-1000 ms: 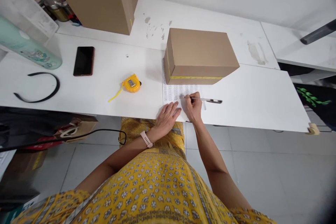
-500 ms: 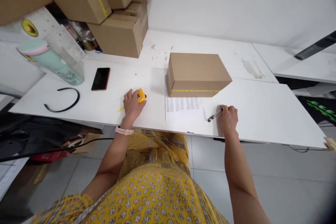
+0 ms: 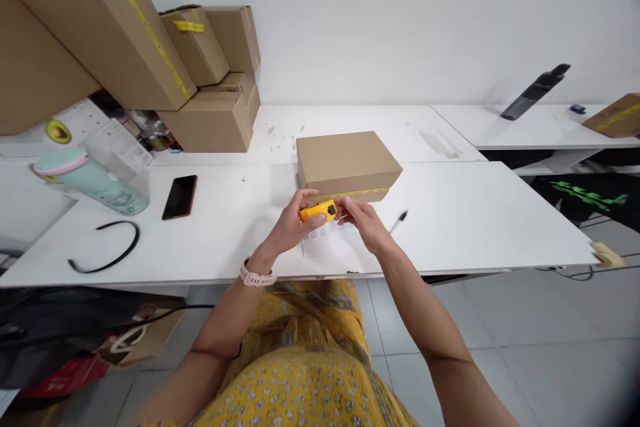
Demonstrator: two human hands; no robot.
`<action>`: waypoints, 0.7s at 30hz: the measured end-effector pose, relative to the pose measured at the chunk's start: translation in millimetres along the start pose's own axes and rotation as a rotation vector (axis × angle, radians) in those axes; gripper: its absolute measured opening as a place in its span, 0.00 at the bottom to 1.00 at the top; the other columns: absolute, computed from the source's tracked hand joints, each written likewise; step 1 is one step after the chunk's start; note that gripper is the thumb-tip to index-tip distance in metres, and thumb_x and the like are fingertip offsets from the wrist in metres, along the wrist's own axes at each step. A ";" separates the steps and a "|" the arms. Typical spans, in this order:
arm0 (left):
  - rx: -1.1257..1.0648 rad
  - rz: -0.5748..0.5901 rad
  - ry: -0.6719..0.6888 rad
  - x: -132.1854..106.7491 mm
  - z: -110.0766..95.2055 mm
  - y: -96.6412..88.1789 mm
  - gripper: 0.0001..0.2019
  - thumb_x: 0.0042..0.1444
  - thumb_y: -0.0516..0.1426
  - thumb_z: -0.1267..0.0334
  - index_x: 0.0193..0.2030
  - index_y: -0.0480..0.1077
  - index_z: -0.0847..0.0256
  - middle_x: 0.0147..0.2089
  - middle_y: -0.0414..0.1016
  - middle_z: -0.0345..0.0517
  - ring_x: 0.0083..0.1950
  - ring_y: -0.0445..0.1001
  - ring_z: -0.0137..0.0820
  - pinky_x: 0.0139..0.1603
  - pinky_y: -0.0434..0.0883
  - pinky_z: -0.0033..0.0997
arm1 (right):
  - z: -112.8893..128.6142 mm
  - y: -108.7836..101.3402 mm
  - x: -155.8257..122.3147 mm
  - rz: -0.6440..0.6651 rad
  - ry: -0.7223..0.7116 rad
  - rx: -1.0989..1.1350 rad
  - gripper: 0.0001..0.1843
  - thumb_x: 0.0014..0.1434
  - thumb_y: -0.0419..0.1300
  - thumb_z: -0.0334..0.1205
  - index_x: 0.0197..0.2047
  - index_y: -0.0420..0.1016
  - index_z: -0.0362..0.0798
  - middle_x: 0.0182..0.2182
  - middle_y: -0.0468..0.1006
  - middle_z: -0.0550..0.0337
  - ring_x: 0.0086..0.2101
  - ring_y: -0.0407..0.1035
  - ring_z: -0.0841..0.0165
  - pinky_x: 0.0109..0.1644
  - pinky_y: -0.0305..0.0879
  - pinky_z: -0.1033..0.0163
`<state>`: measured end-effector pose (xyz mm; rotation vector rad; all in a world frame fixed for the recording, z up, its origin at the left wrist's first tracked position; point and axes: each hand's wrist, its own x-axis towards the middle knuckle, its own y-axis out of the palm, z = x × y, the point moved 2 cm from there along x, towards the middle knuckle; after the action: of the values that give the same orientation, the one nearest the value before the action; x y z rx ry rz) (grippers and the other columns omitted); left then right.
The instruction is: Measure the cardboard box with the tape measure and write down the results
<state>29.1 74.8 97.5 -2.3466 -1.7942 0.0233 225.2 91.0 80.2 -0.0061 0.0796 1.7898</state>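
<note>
Yellow tape measure (image 3: 317, 211) in curled left hand's (image 3: 289, 228) grip, right hand (image 3: 366, 224) fingertips pinching its end.

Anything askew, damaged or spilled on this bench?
Yes. The big cardboard box at back left leans steeply on the smaller stacked boxes, not flat. The rear table has chipped-looking marks and a smear. Nothing looks spilled; the tape measure in the left hand looks intact.

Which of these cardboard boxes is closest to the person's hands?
The lone box on the front table, just behind the left hand and right hand. The others are stacked at far left or sit far right.
</note>
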 end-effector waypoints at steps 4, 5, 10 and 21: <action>0.001 0.034 -0.002 11.8 -9.9 6.3 0.30 0.56 0.64 0.47 0.60 0.62 0.58 0.35 0.70 0.38 0.33 0.68 0.29 0.34 0.65 0.30 | 15.6 -5.2 1.5 -0.016 0.005 0.023 0.28 0.51 0.68 0.69 0.30 0.76 0.49 0.27 0.73 0.61 0.30 0.65 0.70 0.37 0.64 0.60; -0.012 0.045 -0.001 14.0 -12.2 5.3 0.30 0.56 0.64 0.47 0.60 0.63 0.58 0.35 0.71 0.39 0.33 0.69 0.30 0.34 0.65 0.31 | 18.6 -11.2 4.5 -0.011 0.004 0.030 0.27 0.49 0.71 0.67 0.29 0.74 0.50 0.25 0.72 0.63 0.29 0.62 0.71 0.36 0.62 0.61; -0.061 -0.071 0.000 38.7 -30.6 -22.9 0.28 0.53 0.66 0.47 0.56 0.67 0.59 0.44 0.78 0.49 0.40 0.75 0.34 0.37 0.67 0.32 | 47.5 -79.0 48.5 -0.114 -0.091 0.121 0.29 0.44 0.75 0.65 0.25 0.70 0.50 0.22 0.68 0.65 0.25 0.59 0.72 0.31 0.60 0.62; 0.063 -0.312 -0.145 107.8 -12.9 -123.6 0.24 0.46 0.63 0.43 0.41 0.72 0.61 0.38 0.75 0.45 0.32 0.68 0.29 0.27 0.57 0.28 | 59.8 -177.9 118.3 -0.468 0.143 -0.199 0.11 0.62 0.64 0.44 0.31 0.71 0.49 0.33 0.76 0.57 0.37 0.70 0.68 0.46 0.68 0.60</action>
<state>-58.4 207.3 140.5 -2.0448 -2.1753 0.2075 375.1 248.3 125.1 -0.2751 0.0004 1.3213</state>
